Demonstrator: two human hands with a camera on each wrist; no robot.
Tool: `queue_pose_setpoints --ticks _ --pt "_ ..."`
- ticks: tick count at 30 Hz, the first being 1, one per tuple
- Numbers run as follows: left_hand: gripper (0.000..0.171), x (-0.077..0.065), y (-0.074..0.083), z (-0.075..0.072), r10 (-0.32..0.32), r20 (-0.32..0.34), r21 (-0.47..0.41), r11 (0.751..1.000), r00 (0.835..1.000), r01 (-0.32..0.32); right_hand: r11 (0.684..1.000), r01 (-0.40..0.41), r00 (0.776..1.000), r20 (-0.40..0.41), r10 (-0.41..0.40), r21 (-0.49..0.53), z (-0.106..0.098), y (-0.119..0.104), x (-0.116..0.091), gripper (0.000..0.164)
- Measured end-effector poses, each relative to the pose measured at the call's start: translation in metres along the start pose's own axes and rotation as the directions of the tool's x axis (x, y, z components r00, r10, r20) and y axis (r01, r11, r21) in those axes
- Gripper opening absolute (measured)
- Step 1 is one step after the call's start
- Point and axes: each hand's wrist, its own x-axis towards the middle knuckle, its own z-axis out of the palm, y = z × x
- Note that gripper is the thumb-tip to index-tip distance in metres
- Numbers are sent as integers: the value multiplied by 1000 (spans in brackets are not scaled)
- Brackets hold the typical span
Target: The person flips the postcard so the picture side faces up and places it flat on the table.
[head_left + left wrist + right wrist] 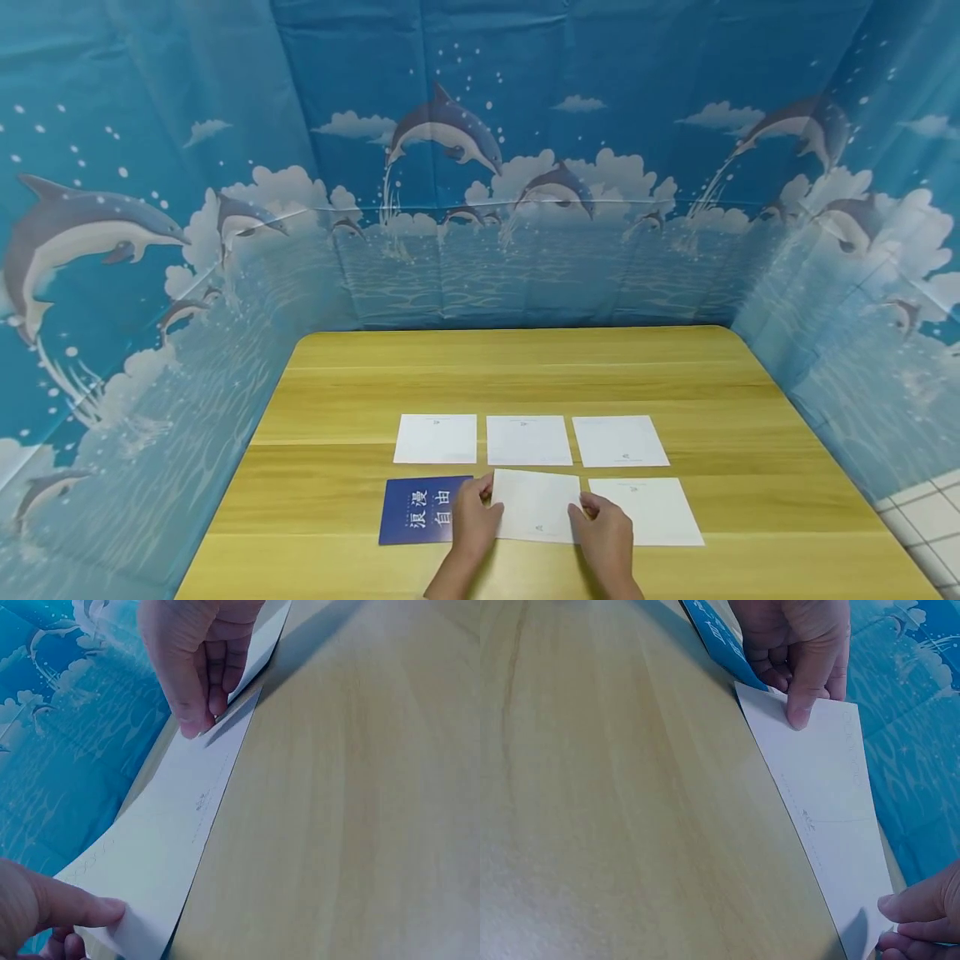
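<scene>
Near the surface's (345, 392) front edge, the left hand (474, 515) and right hand (604, 533) pinch opposite ends of the white card (537, 505).

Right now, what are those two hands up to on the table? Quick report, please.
Left hand and right hand pinch opposite edges of the middle white card. Blue card sits beside it, left. Nothing blocking.

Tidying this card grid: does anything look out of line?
Yes. The blue card at the front left is the only coloured face among white ones, and the white card both hands hold sits slightly askew.
</scene>
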Motion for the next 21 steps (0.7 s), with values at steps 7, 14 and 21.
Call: queue_pose_setpoints --ticks 7,14,21 --pt "30 1 1 -3 38 33 59 997 999 -39 1000 -19 1000 18 18 22 3 2 7 28" --pt "18 5 -4 -2 113 39 113 987 993 -117 997 -20 996 83 13 81 -3 4 15 40" --pt "13 5 -5 -7 216 39 129 967 976 -219 996 -19 993 117 8 89 -10 1 17 33"
